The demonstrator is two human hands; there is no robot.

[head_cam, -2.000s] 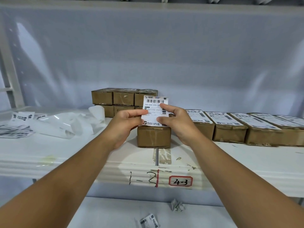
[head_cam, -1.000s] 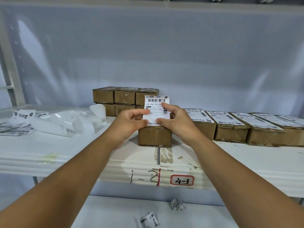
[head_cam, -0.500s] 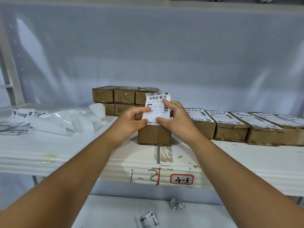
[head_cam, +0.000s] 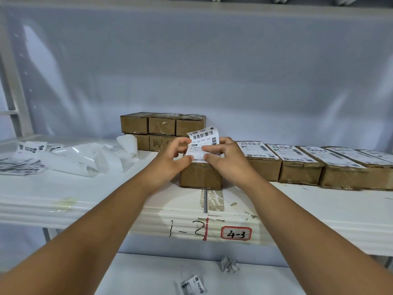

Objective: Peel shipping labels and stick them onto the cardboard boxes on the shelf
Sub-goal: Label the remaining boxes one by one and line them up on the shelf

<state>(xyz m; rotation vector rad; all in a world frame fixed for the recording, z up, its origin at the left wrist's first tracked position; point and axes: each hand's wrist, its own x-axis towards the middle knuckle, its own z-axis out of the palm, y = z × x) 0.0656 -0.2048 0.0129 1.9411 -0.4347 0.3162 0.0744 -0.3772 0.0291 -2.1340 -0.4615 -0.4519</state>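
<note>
The labelled row (head_cam: 297, 165) on the right looks finished. Each grip, left hand (head_cam: 170, 160) and right hand (head_cam: 225, 160), pinches the shipping label (head_cam: 204, 141), held tilted over the near box (head_cam: 201, 175) on the shelf (head_cam: 106, 199) and not yet pressed flat. The far stack (head_cam: 161, 124) looks bare.

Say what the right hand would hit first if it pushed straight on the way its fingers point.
The right hand points left, into the label it pinches; just beyond, likely the left hand, though depth is unclear.
</note>
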